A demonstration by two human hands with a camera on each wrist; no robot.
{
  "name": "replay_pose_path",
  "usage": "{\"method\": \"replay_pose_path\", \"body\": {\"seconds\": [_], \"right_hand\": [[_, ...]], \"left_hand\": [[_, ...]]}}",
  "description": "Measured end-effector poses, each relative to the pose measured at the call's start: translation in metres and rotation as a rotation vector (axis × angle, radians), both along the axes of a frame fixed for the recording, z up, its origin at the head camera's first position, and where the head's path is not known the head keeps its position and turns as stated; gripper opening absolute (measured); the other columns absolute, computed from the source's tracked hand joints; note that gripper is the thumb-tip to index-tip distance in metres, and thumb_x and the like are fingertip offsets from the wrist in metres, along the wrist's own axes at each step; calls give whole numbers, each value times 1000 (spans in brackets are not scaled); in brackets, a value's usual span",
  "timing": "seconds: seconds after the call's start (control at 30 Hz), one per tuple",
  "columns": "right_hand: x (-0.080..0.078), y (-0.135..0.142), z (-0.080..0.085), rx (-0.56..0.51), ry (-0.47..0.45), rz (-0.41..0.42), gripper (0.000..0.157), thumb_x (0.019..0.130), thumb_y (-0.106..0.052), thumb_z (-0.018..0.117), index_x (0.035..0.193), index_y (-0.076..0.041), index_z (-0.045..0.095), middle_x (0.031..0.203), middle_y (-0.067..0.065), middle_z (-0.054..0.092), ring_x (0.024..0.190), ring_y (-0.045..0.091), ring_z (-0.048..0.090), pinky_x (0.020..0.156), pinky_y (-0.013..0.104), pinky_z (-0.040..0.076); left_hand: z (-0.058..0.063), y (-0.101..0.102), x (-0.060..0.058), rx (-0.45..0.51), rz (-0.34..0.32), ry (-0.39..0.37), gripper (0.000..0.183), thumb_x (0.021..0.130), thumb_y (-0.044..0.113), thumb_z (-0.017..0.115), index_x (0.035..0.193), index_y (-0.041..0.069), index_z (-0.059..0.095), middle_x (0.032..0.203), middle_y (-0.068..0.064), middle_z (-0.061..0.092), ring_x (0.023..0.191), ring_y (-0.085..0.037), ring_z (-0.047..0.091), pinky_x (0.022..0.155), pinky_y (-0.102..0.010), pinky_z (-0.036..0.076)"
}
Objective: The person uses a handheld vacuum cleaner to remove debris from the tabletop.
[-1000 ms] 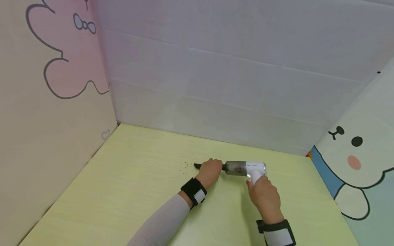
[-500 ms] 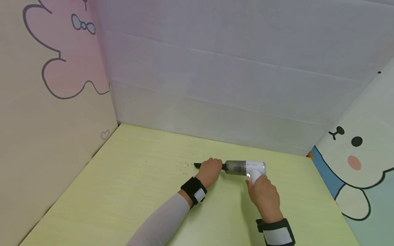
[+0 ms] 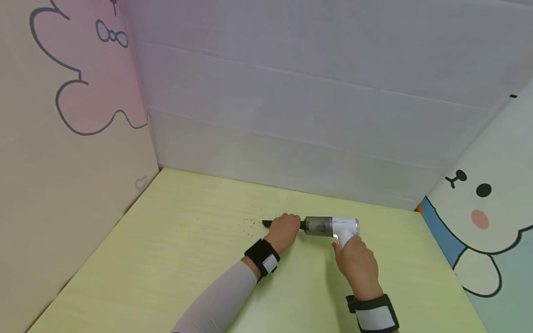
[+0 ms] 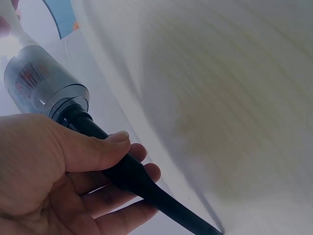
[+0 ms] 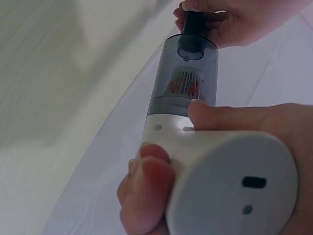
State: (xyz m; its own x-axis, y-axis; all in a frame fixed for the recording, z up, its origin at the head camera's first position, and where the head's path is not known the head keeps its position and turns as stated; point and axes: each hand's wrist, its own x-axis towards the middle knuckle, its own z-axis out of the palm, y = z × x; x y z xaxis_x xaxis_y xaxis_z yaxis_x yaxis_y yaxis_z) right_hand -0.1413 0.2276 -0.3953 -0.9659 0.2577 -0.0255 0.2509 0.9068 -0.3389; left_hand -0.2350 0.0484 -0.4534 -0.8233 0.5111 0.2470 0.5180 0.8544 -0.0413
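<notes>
A white handheld vacuum cleaner (image 3: pixel 345 225) with a smoky clear dust cup (image 3: pixel 319 226) lies level over the table, its black nozzle (image 4: pixel 129 174) pointing left. My right hand (image 3: pixel 358 266) grips the white handle; in the right wrist view its thumb lies along the body near a small switch. My left hand (image 3: pixel 284 231) holds the black nozzle, thumb on one side and fingers curled round the other. The nozzle tip (image 3: pixel 266 224) stands just right of scattered orange-brown crumbs (image 3: pixel 251 223). Reddish bits show around the filter (image 5: pixel 185 84) inside the cup.
The pale yellow table (image 3: pixel 166 277) meets a plain whitish back wall (image 3: pixel 270 115). A left panel (image 3: pixel 75 185) bears a pink cartoon figure, and a right panel (image 3: pixel 491 249) a white cartoon face. Both hands wear black wrist straps (image 3: pixel 262 260).
Both hands and the vacuum cleaner stay nearly in place, with the vacuum's body rising very slightly in the head view. The crumbs look the same.
</notes>
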Motion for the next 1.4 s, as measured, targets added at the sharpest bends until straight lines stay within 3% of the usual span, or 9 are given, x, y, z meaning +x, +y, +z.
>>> {"method": "replay_pose_path", "body": {"seconds": [0.43,0.77,1.4], "right_hand": [[0,0,1,-1,12,3,51,98,-31,65,92,16,46,73,23,54,58,32,58,46,41,49],[1,1,0,-2,12,5,51,98,-31,64,93,16,46,73,23,54,59,32,58,47,41,49],[1,2,0,11,20,14,51,98,-31,64,93,17,46,73,23,55,58,32,58,47,42,50]], "left_hand": [[7,1,1,1,5,-11,7,99,12,66,94,11,72,85,-2,69,76,-16,65,56,-24,55],[5,2,0,-4,13,-31,6,99,11,66,98,11,72,88,-2,70,79,-16,65,58,-25,56],[0,3,-1,-6,9,1,6,99,12,66,95,12,71,84,-1,69,75,-16,64,55,-23,54]]}}
